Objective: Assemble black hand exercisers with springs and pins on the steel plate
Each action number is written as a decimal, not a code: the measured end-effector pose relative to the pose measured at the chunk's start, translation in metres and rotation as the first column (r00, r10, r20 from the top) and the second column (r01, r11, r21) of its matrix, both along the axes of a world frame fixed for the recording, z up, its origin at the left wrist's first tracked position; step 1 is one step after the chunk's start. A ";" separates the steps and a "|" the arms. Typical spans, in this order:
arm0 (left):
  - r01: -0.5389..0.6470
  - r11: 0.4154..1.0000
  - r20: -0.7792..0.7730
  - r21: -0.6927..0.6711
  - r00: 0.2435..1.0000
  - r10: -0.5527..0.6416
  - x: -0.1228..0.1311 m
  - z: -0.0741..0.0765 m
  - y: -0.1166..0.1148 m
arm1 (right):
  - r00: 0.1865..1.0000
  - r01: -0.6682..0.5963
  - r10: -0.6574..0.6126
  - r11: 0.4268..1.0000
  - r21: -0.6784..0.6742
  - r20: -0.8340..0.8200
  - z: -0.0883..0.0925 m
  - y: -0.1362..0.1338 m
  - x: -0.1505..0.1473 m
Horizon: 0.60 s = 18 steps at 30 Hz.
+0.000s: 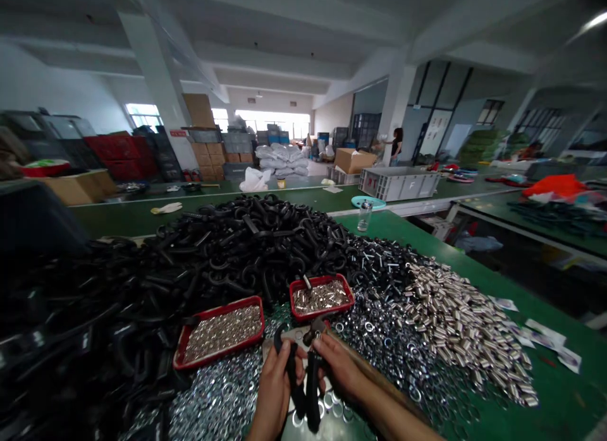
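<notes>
My left hand (pixel 274 381) and my right hand (pixel 337 364) meet at the bottom centre, both closed around black curved plastic parts (pixel 303 381) with a small metal piece at the top. They hover over a spread of small silver rings (pixel 379 340). Just beyond the hands stand two red trays, a larger red tray (pixel 183 349) on the left and a small red tray (pixel 349 299), both filled with small silver pieces. A big heap of black hook-shaped parts (pixel 227 245) rises behind them.
A pile of short silver tubes (pixel 455 321) lies to the right on the green table (pixel 545 390). A clear bottle (pixel 364 215), a grey crate (pixel 398 183) and cardboard boxes stand further back. A person (pixel 396 144) stands far off.
</notes>
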<state>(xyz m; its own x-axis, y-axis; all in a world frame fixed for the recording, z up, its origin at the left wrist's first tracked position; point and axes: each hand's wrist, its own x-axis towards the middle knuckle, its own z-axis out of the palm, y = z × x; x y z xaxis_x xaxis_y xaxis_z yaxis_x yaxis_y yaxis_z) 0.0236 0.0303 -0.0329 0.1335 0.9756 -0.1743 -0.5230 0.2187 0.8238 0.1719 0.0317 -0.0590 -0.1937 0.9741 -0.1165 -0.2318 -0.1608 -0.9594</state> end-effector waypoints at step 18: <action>0.204 0.979 -0.512 -0.004 0.840 -0.177 -0.003 0.008 -0.011 | 0.503 -0.281 -0.157 0.900 0.333 0.850 0.053 0.001 0.016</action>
